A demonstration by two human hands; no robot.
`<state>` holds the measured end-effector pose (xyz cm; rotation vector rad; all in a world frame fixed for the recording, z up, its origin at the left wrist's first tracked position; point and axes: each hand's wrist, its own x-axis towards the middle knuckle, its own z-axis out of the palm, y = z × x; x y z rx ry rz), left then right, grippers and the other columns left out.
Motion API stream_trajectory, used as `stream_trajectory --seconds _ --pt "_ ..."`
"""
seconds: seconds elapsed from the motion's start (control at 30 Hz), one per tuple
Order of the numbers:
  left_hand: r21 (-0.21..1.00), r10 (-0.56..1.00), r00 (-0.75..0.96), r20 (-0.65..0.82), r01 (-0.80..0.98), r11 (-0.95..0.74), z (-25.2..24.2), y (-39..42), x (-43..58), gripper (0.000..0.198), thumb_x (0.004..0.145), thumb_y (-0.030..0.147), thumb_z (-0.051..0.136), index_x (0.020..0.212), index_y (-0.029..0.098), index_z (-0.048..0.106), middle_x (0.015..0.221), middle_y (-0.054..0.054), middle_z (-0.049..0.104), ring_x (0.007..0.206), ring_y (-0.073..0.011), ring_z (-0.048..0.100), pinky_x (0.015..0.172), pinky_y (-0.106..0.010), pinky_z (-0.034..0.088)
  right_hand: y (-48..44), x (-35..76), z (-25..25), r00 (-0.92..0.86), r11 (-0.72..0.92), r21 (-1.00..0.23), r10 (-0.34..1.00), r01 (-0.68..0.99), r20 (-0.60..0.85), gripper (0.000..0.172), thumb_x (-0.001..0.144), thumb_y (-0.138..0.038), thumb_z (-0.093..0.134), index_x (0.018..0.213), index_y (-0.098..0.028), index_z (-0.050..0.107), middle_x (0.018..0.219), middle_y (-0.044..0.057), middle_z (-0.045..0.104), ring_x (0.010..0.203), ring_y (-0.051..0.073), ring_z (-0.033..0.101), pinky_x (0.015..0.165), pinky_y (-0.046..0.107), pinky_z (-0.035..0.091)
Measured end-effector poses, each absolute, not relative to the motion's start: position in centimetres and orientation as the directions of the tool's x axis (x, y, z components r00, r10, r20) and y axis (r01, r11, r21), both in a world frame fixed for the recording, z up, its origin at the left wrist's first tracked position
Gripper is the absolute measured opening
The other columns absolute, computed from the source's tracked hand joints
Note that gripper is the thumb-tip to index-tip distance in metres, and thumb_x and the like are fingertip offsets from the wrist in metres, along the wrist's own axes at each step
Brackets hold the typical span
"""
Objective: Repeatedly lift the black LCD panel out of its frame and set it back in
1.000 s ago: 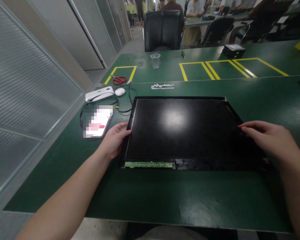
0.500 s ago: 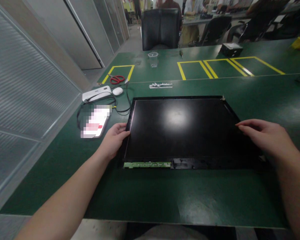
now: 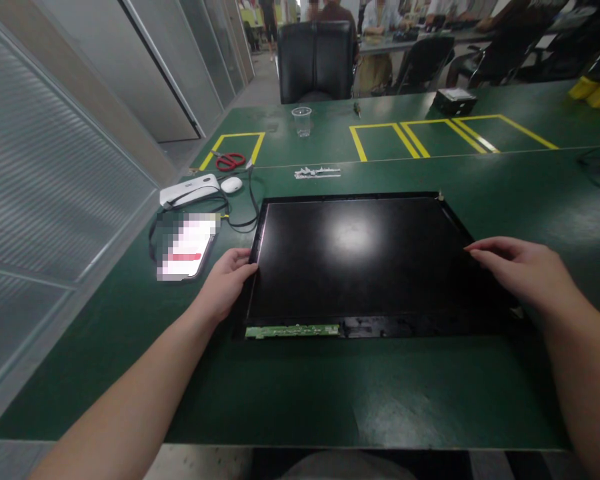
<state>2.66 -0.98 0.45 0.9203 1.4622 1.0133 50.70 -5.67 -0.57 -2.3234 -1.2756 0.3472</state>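
Panel, one, black: I logged it at the centre of the frame, lying face up on the table, a pale glare on its upper middle. Board, one, green, narrow: set along the panel's lower edge, left half.

Left hand, bare: left of centre, grasping the panel's left rim, thumb on top, fingers at the outer side. Right hand, bare: right of centre, thumb and forefinger drawn together at the panel's right rim; I could not tell whether they gripped it or only touched it.

Phone, one, screen lit and partly pixelated: left of the panel, near the left hand. White bar, one, and white pod, one: above the phone, side by side, dark cable beside them. Scissors, one pair, red handles: upper left. White strips: just above the panel. Cup, one, clear, upright: upper middle. Black box, one: upper right. Chair, one, black: I recorded it at top centre, beyond the table.
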Motion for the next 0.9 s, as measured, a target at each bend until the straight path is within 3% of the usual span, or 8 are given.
stream_trajectory --seconds 0.23,0.5,0.73,0.9 --pt "0.953 0.954 -0.056 -0.296 0.051 0.299 0.15 -1.08 2.42 0.040 0.070 0.016 0.083 0.105 0.019 0.063 0.093 -0.005 0.079 0.089 -0.0260 0.078 0.075 -0.032 0.059 -5.73 50.90 -0.91 0.508 -0.429 -0.495 0.861 0.756 0.030 0.042 0.069 -0.059 0.066 0.090 -0.026 0.081 0.065 0.004 0.069 0.061 0.023 0.059 0.064 0.039 0.046" --pt "0.941 0.942 -0.062 -0.329 0.060 0.333 0.19 -0.92 2.24 0.037 0.072 0.018 0.080 0.104 0.019 0.062 0.090 -0.004 0.079 0.086 -0.0263 0.078 0.067 -0.030 0.058 -5.55 51.15 -0.98 0.502 -0.428 -0.508 0.865 0.748 0.010 0.042 0.066 -0.058 0.068 0.087 -0.026 0.082 0.064 0.004 0.067 0.065 0.024 0.059 0.067 0.041 0.047" --pt "0.962 0.970 -0.029 -0.243 0.118 0.245 -0.15 -1.10 2.37 0.042 0.071 0.015 0.084 0.105 0.019 0.061 0.098 -0.007 0.078 0.099 -0.0279 0.077 0.084 -0.036 0.060 -5.49 51.18 -1.06 0.481 -0.408 -0.490 0.877 0.770 0.024 0.047 0.068 -0.067 0.064 0.087 -0.026 0.080 0.065 0.004 0.068 0.061 0.024 0.060 0.069 0.042 0.048" --pt "0.961 0.968 -0.017 -0.249 0.120 0.249 0.11 -1.10 2.30 0.042 0.072 0.014 0.085 0.105 0.019 0.061 0.099 -0.008 0.078 0.100 -0.0286 0.077 0.086 -0.037 0.060 -5.29 50.89 -0.75 0.496 -0.432 -0.470 0.868 0.770 0.015 0.042 0.067 -0.062 0.065 0.084 -0.027 0.080 0.069 0.004 0.068 0.066 0.024 0.060 0.072 0.043 0.049"
